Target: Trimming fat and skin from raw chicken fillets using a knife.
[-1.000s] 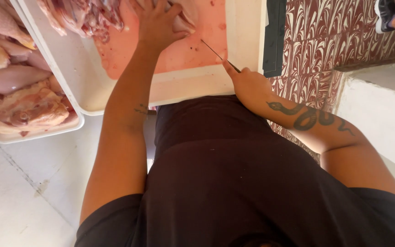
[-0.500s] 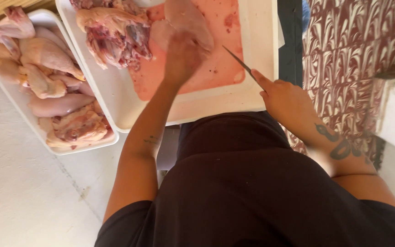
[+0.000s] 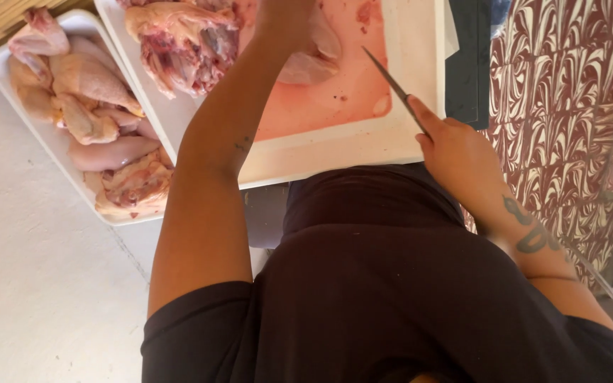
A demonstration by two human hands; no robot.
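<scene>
My left hand point(image 3: 286, 20) reaches to the top edge of the view and lies on a pale raw chicken piece point(image 3: 315, 62) on the white cutting board point(image 3: 335, 145); its fingers are cut off by the frame. My right hand point(image 3: 457, 150) grips a thin knife point(image 3: 390, 81) at the board's near right corner, with the forefinger along the blade's back. The blade points up and to the left over the pink-stained board, clear of the meat. A raw chicken carcass point(image 3: 187, 44) lies on the board to the left of my left arm.
A white tray point(image 3: 51, 138) heaped with raw chicken pieces point(image 3: 101, 135) sits to the left of the board. A dark flat object point(image 3: 470, 64) stands at the board's right edge. Red and white patterned tiles point(image 3: 562, 92) are on the right, pale floor point(image 3: 37, 284) on the left.
The view has tilted down and the board sits higher in frame. My left hand has pushed farther up over the chicken piece. The knife hand has stayed near the board's right corner.
</scene>
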